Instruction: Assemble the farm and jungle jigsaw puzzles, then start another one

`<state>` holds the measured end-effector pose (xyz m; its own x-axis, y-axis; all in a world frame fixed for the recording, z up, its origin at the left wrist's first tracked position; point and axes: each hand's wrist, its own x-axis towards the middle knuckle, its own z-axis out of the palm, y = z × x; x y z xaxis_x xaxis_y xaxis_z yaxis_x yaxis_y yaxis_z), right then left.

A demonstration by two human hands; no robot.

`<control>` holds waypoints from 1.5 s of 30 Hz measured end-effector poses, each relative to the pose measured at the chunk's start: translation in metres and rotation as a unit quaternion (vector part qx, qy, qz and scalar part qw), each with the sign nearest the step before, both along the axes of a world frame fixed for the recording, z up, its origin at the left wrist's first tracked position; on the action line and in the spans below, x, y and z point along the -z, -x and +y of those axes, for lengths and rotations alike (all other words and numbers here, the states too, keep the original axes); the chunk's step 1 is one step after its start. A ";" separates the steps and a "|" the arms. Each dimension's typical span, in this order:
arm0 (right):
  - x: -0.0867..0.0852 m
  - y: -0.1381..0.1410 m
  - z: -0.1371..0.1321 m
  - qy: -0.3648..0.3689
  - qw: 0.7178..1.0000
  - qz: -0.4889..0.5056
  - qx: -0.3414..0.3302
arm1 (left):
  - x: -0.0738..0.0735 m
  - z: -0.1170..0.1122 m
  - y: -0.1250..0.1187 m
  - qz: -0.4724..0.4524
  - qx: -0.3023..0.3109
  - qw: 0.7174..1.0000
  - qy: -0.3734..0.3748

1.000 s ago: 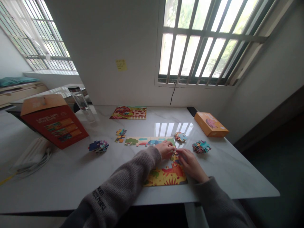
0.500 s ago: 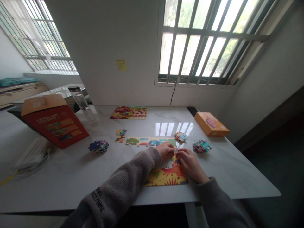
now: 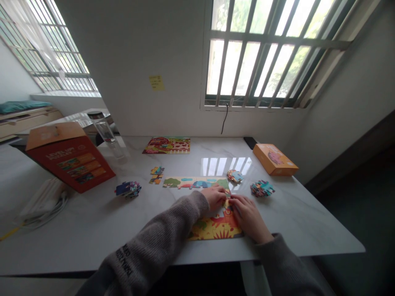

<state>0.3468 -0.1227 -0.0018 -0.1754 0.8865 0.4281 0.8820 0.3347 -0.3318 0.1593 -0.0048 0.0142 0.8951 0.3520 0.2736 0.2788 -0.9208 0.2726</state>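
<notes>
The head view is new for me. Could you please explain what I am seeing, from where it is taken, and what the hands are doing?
There is no machine here: a person works with bare hands, and a camera on their head looks forward and down. On the white table lies a partly joined puzzle. The left hand and right hand meet at its right side; their fingers hide whether a piece is held. Around it are three piles of pieces: one to the left, one just beyond the puzzle, one to the right. Farther out are a red box, an orange box and a farm picture.
</notes>
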 end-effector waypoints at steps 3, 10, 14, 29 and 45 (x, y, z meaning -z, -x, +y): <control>0.000 0.003 -0.002 -0.006 1.000 -0.015 0.008 | -0.001 0.005 0.001 -0.007 0.009 1.000 -0.003; -0.001 0.005 -0.003 0.004 0.999 -0.027 0.018 | -0.003 0.054 0.004 0.007 -0.122 0.991 -0.054; -0.001 0.006 -0.003 -0.001 0.999 -0.035 0.020 | 0.007 0.064 -0.001 0.060 -0.098 0.992 -0.045; -0.010 0.011 -0.004 0.035 0.997 -0.065 -0.014 | 0.017 0.050 -0.001 0.032 -0.121 0.992 -0.034; -0.007 0.002 0.005 0.063 0.995 -0.057 -0.059 | 0.016 0.058 0.005 -0.016 0.003 0.999 0.037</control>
